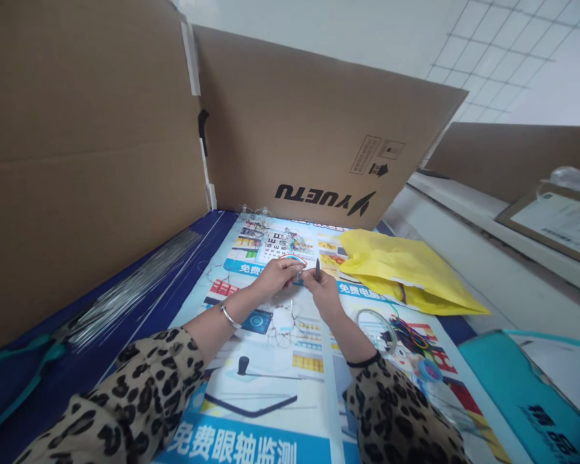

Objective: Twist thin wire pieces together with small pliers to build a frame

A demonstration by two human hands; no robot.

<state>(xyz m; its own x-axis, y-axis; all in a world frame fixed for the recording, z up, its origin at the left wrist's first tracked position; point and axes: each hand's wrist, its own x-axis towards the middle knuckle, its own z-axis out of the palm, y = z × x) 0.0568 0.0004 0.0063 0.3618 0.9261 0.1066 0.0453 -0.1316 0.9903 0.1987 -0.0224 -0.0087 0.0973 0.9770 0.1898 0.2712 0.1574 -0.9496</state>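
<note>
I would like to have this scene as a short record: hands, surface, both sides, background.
Left hand: fingers bent, near the right hand; grip too small to tell
Right hand: holds a dark slim tool
Surface: printed sheet
Left side: thin straight strands, teal-handled tool
Right side: yellow packet, coloured cords, teal package
Background: cardboard panel

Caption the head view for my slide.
Left hand and right hand close together over a printed sheet, silvery strands at left, yellow packet at right.
</note>
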